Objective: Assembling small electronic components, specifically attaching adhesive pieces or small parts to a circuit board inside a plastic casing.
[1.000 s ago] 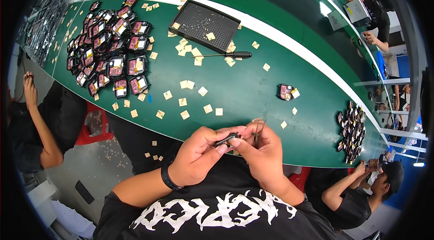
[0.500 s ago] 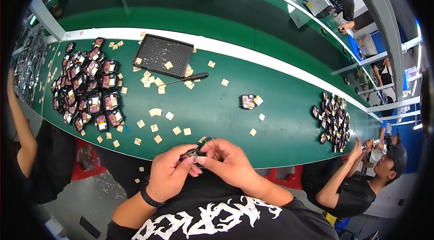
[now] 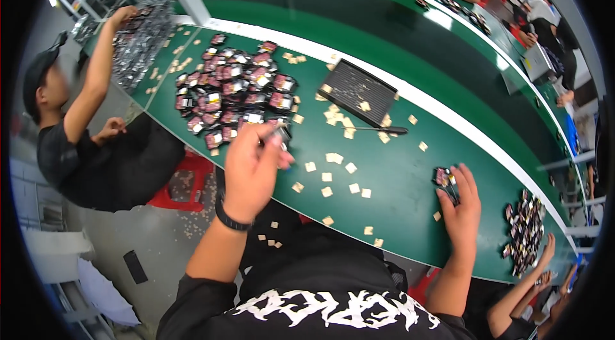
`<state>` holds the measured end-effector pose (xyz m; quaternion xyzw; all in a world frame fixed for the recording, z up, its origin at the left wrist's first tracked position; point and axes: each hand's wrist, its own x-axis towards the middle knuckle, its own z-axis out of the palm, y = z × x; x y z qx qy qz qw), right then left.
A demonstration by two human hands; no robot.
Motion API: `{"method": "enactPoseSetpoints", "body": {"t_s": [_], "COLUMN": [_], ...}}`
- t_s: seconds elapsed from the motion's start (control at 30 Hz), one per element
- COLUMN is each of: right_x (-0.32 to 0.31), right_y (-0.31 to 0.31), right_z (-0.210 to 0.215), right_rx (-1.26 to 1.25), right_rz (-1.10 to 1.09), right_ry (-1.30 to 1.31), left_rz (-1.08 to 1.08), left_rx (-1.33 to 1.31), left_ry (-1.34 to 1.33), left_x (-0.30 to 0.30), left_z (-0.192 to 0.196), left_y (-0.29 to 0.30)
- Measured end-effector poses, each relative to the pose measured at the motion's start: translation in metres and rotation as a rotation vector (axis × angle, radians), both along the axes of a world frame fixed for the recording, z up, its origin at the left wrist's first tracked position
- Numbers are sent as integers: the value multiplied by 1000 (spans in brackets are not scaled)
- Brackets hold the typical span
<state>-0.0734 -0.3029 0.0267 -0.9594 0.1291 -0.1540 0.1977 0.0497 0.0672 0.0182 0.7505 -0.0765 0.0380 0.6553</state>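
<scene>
My left hand (image 3: 251,170) is closed, thumb against fingers, on a small black device (image 3: 282,133), blurred by motion, beside the near edge of a big heap of black plastic modules (image 3: 234,87). Those modules have pinkish circuit faces and white labels. Over to the right, my right hand (image 3: 462,202) reaches onto the green table (image 3: 397,193). Its thumb and fingers curve around a dark piece whose kind is unclear. Just past the thumb tip lies a single black module (image 3: 441,175) with a yellow-white tab.
Beyond the loose cream squares (image 3: 327,177) are a black perforated tray (image 3: 360,91) and a screwdriver (image 3: 387,129). Another module heap (image 3: 525,231) stands at right. A co-worker (image 3: 83,122) sits at left, near a red stool (image 3: 186,180); other people's arms show at right.
My hands have parted from the front edge: the left went up and left toward the heap, the right out to the lone module. The whole view has shifted leftward.
</scene>
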Motion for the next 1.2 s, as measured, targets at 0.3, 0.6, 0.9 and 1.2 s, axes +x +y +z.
{"method": "enactPoseSetpoints", "body": {"t_s": [0.3, 0.6, 0.9, 1.2], "right_x": [4, -3, -9, -7], "right_y": [2, -15, 2, 64], "right_z": [-19, -38, -16, -3], "right_rx": [132, 75, 146, 229], "right_rz": [124, 266, 362, 725], "right_ry": [-139, -350, -206, -288], "left_rz": [395, 481, 273, -792], "left_rx": [426, 869, 803, -440], "left_ry": [-131, -474, -606, 558], "left_x": [109, 117, 65, -61], "left_z": [7, 15, 31, -8], "left_y": [91, 66, 16, -103]}}
